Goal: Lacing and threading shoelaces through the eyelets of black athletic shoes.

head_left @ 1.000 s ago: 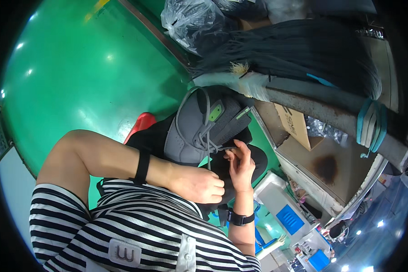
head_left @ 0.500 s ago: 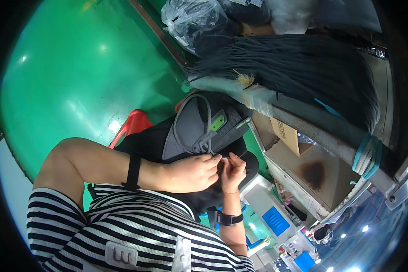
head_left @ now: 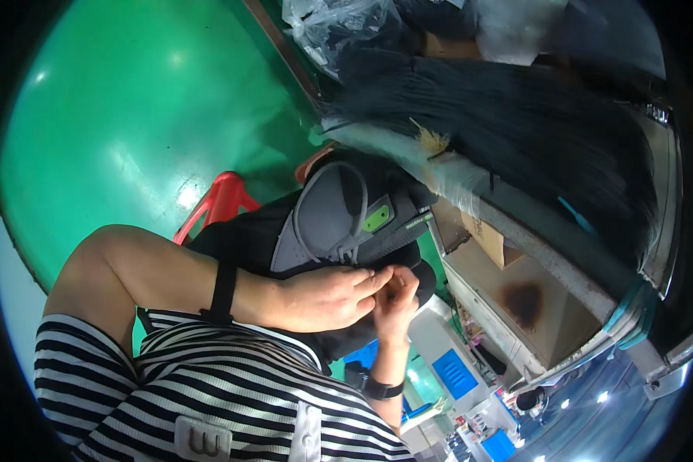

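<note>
Across my lap lies a grey and black fabric item with a looped grey cord and a green oval patch; its exact kind is unclear. At its near edge, just below where the cord gathers, my left hand is closed, thumb and forefinger pinched. My right hand is closed too, its fingers curled and its tips meeting those of the left. Whatever sits between the fingertips is too small and hidden to make out. Black cloth covers my legs beneath.
A thick bundle of black cords hangs over a wrapped rail ahead on the right. Below it stands an open bin with a cardboard flap. A red stool is on the green floor. Plastic bags lie at the top.
My right fingers have curled in closer to the left fingertips. A thin dark strip seen at the right fingers before no longer shows. The view has shifted slightly.
</note>
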`<state>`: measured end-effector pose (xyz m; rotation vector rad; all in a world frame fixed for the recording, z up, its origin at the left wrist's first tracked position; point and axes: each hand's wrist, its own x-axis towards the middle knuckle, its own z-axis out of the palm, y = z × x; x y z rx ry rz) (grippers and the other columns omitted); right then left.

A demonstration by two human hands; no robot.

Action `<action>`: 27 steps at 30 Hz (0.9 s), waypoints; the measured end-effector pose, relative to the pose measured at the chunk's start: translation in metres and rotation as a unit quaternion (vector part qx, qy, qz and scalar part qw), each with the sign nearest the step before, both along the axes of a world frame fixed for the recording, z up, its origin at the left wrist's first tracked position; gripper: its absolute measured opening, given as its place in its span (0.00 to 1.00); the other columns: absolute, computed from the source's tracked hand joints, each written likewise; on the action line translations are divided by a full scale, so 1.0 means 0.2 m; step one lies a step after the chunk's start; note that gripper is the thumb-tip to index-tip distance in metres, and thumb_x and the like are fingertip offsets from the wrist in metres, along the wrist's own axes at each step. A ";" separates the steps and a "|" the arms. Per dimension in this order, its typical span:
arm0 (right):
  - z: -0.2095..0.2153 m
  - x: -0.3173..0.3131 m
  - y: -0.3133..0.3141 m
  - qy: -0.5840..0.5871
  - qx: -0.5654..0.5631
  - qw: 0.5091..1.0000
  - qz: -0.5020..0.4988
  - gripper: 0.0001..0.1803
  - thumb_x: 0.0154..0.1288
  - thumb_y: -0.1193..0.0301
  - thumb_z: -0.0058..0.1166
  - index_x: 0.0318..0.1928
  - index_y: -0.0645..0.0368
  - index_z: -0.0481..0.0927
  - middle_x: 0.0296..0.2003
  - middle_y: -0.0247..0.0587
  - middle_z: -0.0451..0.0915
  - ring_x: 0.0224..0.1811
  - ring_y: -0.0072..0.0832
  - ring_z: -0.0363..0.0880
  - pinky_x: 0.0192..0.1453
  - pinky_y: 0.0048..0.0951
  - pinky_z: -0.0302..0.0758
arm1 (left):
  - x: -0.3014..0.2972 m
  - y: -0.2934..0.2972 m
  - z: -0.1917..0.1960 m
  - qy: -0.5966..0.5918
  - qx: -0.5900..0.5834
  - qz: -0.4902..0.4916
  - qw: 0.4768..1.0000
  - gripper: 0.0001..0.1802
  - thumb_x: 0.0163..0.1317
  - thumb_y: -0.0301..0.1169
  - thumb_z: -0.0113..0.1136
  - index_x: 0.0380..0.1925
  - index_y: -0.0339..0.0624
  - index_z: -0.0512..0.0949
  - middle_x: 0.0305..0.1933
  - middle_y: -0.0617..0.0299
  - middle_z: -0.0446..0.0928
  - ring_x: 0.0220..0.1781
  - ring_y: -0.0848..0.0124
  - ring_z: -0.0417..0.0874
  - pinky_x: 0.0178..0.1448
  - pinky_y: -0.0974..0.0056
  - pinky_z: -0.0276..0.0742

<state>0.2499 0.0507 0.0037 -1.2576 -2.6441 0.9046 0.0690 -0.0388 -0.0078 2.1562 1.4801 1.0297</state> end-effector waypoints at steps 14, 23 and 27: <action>0.02 0.03 0.23 0.025 -0.052 0.997 0.053 0.17 0.56 0.75 0.67 0.44 0.63 0.75 0.30 0.40 0.85 0.26 0.26 0.84 0.29 0.23 0.80 | 0.02 -0.01 -0.05 0.070 0.040 -0.034 0.996 0.13 0.53 0.34 0.55 0.32 0.35 0.78 0.54 0.42 0.75 0.49 0.64 0.77 0.52 0.69 0.75; -0.30 0.23 0.06 0.164 -0.006 0.986 -0.018 0.20 0.61 0.78 0.62 0.51 0.67 0.68 0.42 0.41 0.77 0.35 0.21 0.81 0.37 0.19 0.79 | 0.04 -0.02 -0.06 0.091 0.052 -0.013 0.994 0.12 0.52 0.34 0.55 0.31 0.36 0.77 0.38 0.53 0.78 0.49 0.60 0.78 0.55 0.65 0.78; -0.25 0.19 0.07 0.153 -0.019 0.988 -0.010 0.22 0.60 0.77 0.63 0.52 0.66 0.68 0.42 0.40 0.77 0.33 0.20 0.79 0.36 0.19 0.78 | 0.04 -0.02 -0.05 0.010 0.042 0.014 0.999 0.12 0.53 0.34 0.55 0.32 0.36 0.76 0.41 0.51 0.78 0.50 0.59 0.78 0.54 0.65 0.78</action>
